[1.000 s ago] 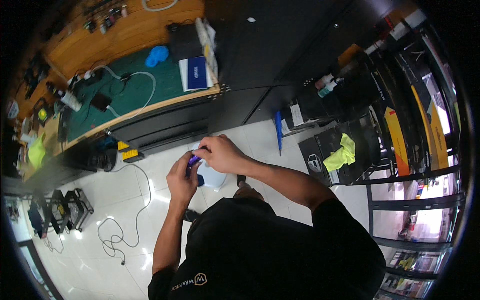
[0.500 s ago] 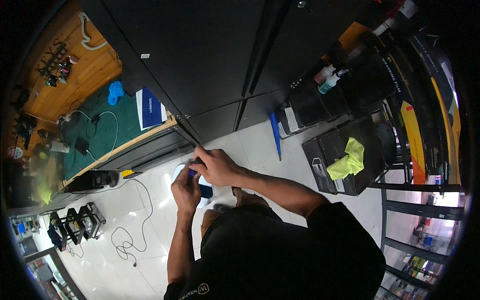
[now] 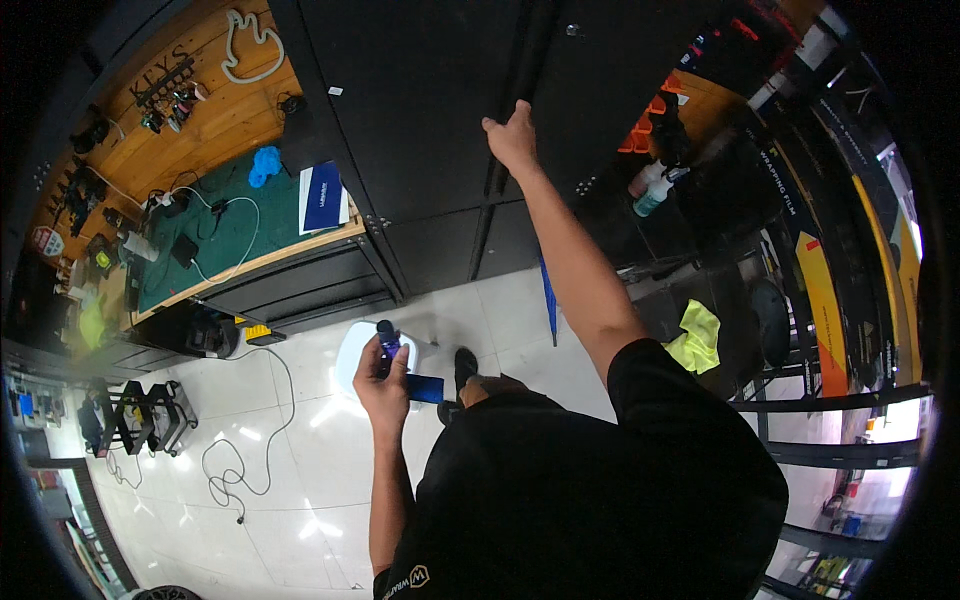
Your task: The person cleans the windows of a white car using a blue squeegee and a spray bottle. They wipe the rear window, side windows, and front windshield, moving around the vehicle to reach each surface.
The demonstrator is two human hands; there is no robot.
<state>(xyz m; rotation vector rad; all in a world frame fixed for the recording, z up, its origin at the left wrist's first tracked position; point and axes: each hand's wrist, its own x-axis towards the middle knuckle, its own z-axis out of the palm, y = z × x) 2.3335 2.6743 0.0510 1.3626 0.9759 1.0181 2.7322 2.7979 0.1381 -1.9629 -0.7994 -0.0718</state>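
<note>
My left hand [image 3: 383, 389] is closed around a small purple bottle [image 3: 389, 347] with a black cap, held upright in front of my body. A dark blue flat box [image 3: 424, 388] shows beside that hand's palm; whether it is gripped too I cannot make out. My right hand [image 3: 514, 140] is stretched forward to the tall black cabinet [image 3: 420, 110], at the dark vertical gap between its doors. Its thumb points left, apart from the forefinger, and nothing shows in it; the other fingers are partly hidden. Whether it touches the door is unclear.
A white bin [image 3: 352, 350] stands on the tiled floor behind my left hand. To the left is a green-topped workbench [image 3: 240, 240] with cables and a blue booklet [image 3: 323, 197]. A cable [image 3: 292, 400] trails over the floor. Boxes, spray bottles [image 3: 655, 193] and a yellow-green cloth [image 3: 697, 337] are at right.
My hands were together at the bottle's top; now they are apart. The right has let go and reached forward to the cabinet. The left keeps the bottle, which is more visible.
</note>
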